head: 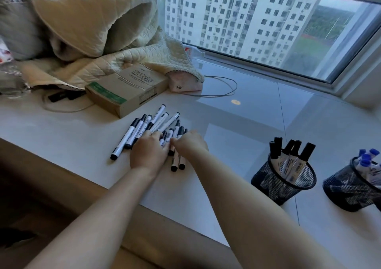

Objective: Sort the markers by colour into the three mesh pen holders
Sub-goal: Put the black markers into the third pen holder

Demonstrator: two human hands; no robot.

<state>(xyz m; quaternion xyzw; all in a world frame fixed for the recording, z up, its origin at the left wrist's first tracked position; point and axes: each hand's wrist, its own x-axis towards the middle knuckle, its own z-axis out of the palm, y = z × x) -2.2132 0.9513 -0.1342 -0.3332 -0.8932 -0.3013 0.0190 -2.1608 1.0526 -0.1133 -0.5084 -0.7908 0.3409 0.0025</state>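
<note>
Now both hands settle on the pile of black-capped markers [156, 128] at the middle of the table [61, 136].

Head view: the left hand [149, 152] lies flat and unclenched over the pile; the right hand [189, 143] curls onto it, its grip hidden. These markers look light, stiff and smooth, apt to roll, best pinched mid-barrel. At four o'clock a mesh holder [283, 183] has black markers; its neighbour [350, 188] has blue.

Black-capped markers [144, 131]: loose pile lying flat, centre. Mesh holder [282, 184], right: black markers upright. Further-right holder [348, 190]: blue-capped markers [367, 161].
</note>
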